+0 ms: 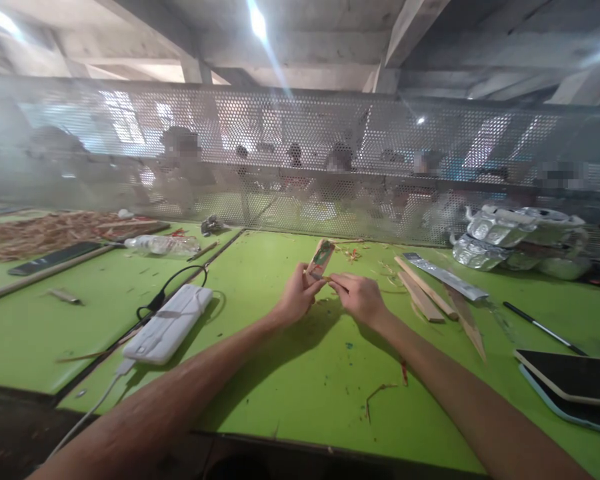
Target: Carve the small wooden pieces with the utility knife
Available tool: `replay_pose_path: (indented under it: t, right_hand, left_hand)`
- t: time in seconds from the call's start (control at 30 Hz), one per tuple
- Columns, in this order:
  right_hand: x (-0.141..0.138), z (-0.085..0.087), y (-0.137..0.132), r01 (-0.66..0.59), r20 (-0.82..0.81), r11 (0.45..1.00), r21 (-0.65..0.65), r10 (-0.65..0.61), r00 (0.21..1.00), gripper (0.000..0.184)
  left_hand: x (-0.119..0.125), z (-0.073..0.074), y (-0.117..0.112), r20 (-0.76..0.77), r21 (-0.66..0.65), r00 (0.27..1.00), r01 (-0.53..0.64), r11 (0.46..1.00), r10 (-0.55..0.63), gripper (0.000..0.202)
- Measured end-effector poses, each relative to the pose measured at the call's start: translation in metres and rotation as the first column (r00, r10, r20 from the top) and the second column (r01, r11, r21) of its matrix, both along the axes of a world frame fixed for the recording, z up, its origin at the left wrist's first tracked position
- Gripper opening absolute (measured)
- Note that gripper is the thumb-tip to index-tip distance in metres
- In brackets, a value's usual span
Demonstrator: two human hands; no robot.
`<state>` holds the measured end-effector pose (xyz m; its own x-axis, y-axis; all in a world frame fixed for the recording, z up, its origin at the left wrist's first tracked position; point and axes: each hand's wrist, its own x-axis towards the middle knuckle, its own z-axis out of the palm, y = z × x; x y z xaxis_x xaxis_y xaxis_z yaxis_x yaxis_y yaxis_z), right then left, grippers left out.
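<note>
My left hand (296,294) is closed round the lower end of a small flat wooden piece (321,258) with green and red marks on its face, held tilted above the green table (300,393). My right hand (360,297) is pinched at the piece's lower edge, fingertips touching it; whether it holds a thin tool there I cannot make out. Both forearms reach in from the near edge.
A white power bank (170,323) with black cable lies left. Wooden slats (423,293) and a silver strip (447,275) lie right, then a black pen (543,327) and dark tablets (573,380). Foil packs (510,237), a plastic bottle (160,245), a perforated metal screen (300,153) with people behind.
</note>
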<state>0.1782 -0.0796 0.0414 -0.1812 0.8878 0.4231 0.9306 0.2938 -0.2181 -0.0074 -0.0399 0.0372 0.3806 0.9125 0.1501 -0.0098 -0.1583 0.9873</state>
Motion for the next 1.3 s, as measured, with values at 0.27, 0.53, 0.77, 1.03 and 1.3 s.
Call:
replay_pose_path:
  t: [0.27,0.53,0.77,1.03,1.3]
  right_hand:
    - [-0.016,-0.009,-0.002,0.073,-0.119,0.995,0.074,-0.063,0.991,0.039]
    - [-0.007,-0.023,0.005,-0.018,-0.212,0.992,0.121,0.043,0.976,0.038]
    - [0.009,-0.011,0.004,-0.119,-0.234,0.992,0.044,0.126,0.964,0.034]
    - [0.0,-0.003,-0.001,0.007,-0.017,0.998,0.064,-0.006,1.0,0.035]
    - [-0.02,-0.001,-0.01,0.111,-0.023,0.992,0.053,-0.11,0.994,0.04]
  left_hand:
    - [0.003,-0.008,0.005,0.026,0.0,0.995,-0.095,0.995,0.095,0.027]
    - [0.001,-0.013,0.011,0.027,0.054,0.998,-0.064,0.996,0.062,0.031]
    - [0.0,-0.009,0.007,-0.052,0.11,0.998,0.036,0.993,-0.031,0.029]
    - [0.0,-0.006,0.004,-0.054,0.044,0.998,0.032,0.999,-0.029,0.021]
    - [0.001,-0.008,0.006,-0.003,0.024,1.0,-0.031,0.999,0.031,0.021]
